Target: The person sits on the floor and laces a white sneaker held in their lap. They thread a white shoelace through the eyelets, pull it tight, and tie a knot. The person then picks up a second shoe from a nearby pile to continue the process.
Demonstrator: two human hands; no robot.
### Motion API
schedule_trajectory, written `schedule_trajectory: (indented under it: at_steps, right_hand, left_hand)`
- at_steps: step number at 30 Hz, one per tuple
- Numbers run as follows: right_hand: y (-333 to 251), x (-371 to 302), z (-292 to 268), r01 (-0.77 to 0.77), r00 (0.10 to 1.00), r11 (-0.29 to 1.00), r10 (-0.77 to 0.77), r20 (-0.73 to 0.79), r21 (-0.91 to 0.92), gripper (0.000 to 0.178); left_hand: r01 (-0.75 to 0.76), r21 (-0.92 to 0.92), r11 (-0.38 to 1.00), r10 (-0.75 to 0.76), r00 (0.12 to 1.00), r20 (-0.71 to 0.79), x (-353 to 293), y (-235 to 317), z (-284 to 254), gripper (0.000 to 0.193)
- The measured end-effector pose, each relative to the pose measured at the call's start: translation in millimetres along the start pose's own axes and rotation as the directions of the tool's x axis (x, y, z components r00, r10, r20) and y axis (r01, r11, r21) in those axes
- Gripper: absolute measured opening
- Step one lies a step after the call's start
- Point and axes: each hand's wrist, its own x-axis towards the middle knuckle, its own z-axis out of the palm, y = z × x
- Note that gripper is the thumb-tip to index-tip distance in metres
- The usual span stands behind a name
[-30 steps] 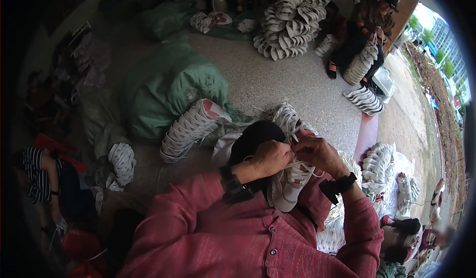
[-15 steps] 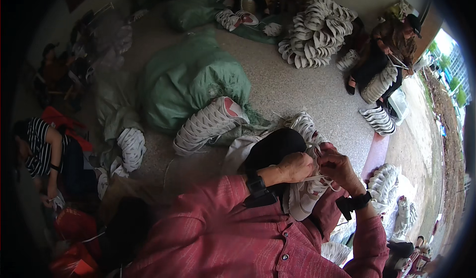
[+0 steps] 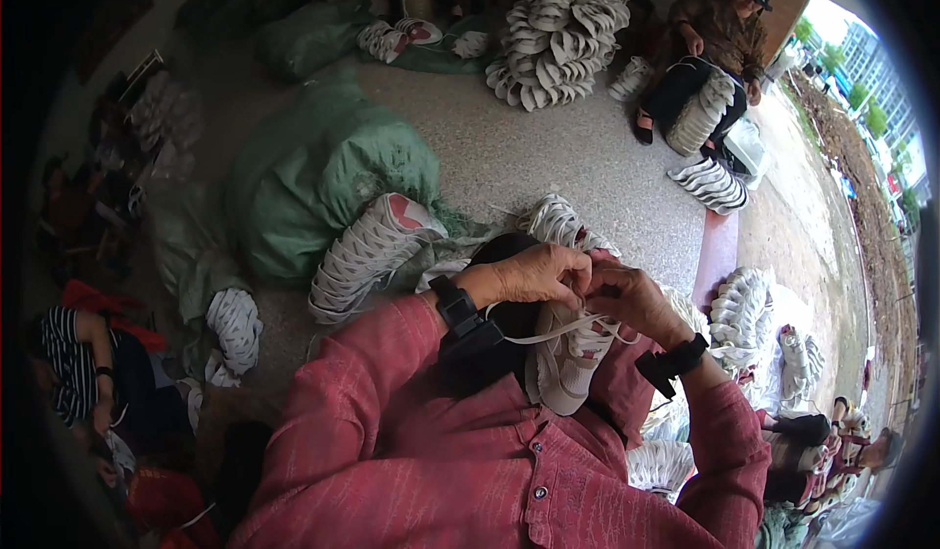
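A white-and-beige sneaker (image 3: 562, 381) lies across my lap, its toe towards me. A flat pale shoelace (image 3: 541, 336) runs through its eyelets, and a loose length loops out to the left below my hands. Above the eyelets my left hand (image 3: 540, 275) is closed, thumb and fingers pinching the lace. Close against it, my right hand (image 3: 634, 299) is also closed, fingertips on the lace at the shoe's upper. The fingers hide the exact spot of the pinch. Just beyond the hands is a nested row of white shoe uppers (image 3: 554, 224).
Ahead to the left stands a large green sack (image 3: 328, 182), with a curved stack of shoe uppers (image 3: 367, 260) before it. A big pile of uppers (image 3: 563, 40) lies farther back. More stacks (image 3: 741, 309) sit at right. Seated co-workers (image 3: 720, 45) are around.
My hands have come together higher over the shoe; my left hand has moved from beside the lace up to the eyelets. The view has shifted, so the surroundings appear farther left.
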Motion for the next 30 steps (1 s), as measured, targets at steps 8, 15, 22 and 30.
schedule_trajectory:
  at_steps: [8,15,22,30]
  right_hand:
    - [-1.3,5.8,-6.2,0.425,0.894,0.817,-0.446,0.041,-0.390,0.010]
    - [29.0,-18.6,-104.2,0.065,0.966,0.688,-0.226,-0.129,-0.723,0.010]
    - [10.2,-14.4,-39.0,0.060,0.972,0.291,0.201,-0.122,0.955,0.020]
    - [125.4,-39.8,-83.6,0.428,0.751,0.050,0.537,-0.386,0.903,0.009]
  left_hand:
    - [0.056,-0.069,0.996,-0.056,0.998,0.005,-3.6,-3.8,-0.4,0.021]
    - [-0.056,0.657,0.752,0.158,0.983,-0.098,-4.7,57.2,29.1,0.025]
    - [0.112,0.474,0.874,-0.044,0.987,-0.152,3.2,45.5,31.8,0.019]
    - [0.384,-0.277,0.881,-0.351,0.922,0.162,-3.4,39.9,4.0,0.024]
